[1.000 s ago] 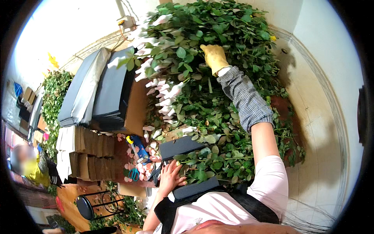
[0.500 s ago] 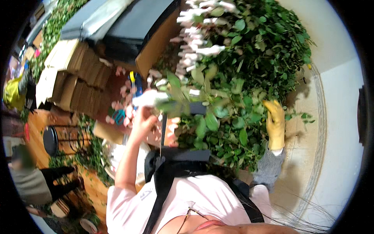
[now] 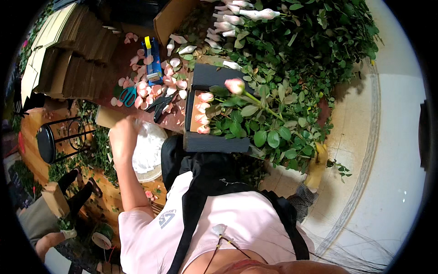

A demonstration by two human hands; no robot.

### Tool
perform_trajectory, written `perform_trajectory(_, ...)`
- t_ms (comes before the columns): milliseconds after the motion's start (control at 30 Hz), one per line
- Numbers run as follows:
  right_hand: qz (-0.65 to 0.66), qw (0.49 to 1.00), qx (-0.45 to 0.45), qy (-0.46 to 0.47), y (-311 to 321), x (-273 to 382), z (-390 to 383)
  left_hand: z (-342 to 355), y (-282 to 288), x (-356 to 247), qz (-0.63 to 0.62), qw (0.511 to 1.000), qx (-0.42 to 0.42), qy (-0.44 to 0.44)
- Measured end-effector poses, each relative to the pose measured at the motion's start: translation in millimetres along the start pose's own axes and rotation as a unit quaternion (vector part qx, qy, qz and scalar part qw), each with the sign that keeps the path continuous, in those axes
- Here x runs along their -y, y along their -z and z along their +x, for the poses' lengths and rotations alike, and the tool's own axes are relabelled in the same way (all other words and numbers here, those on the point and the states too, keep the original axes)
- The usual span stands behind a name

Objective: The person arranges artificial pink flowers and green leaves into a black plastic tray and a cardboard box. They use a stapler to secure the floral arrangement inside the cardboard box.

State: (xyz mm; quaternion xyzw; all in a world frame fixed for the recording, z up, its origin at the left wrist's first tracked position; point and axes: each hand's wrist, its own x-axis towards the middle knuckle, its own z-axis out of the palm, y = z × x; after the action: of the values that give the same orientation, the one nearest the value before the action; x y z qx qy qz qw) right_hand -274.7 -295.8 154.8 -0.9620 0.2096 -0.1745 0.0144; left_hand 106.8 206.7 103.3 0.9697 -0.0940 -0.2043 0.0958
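Note:
My bare left hand [image 3: 124,137] is curled closed over the edge of a round white bin [image 3: 165,145] full of white net sleeves [image 3: 147,160]; anything inside its fingers is hidden. My right hand [image 3: 319,157], in a yellow glove, is closed around the lower stem end of a pink rose [image 3: 235,86]. The rose's bare bloom points left, above an open black corrugated box [image 3: 216,143]. Inside that box several pink roses [image 3: 202,119] lie in a row, their leafy stems running right.
A big leafy heap of sleeved roses [image 3: 305,50] fills the far right. Petals [image 3: 169,81], teal-handled scissors [image 3: 128,97], black pruners [image 3: 159,106] and a blue tape dispenser [image 3: 153,59] lie left of the box. Folded cardboard [image 3: 68,59], a stool [image 3: 45,144] and another person [image 3: 41,219] are farther left.
My left hand has moved from the rose's white-sleeved head down and left to the bin. The bloom is now bare. My gloved right hand has come slightly nearer, and the view has shifted.

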Motion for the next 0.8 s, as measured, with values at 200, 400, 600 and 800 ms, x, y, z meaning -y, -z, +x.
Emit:
perform_trajectory(200,0.059,0.996,0.067,0.002,-21.1,32.0,-3.2,-11.0,-29.2,-62.2,-0.399,0.877,0.016,-0.267)
perform_trajectory(400,0.129,0.986,0.108,0.005,-51.5,48.4,-3.1,-40.7,-61.5,-128.6,-0.764,0.592,0.015,-0.257)
perform_trajectory(600,0.061,0.995,0.078,-0.002,-40.6,40.1,0.8,-24.8,-59.2,-123.9,-0.655,0.715,-0.017,-0.245)
perform_trajectory(800,-0.003,0.998,0.064,-0.017,-67.3,52.5,13.6,19.6,-86.0,-66.9,-0.542,0.833,0.0,-0.108)
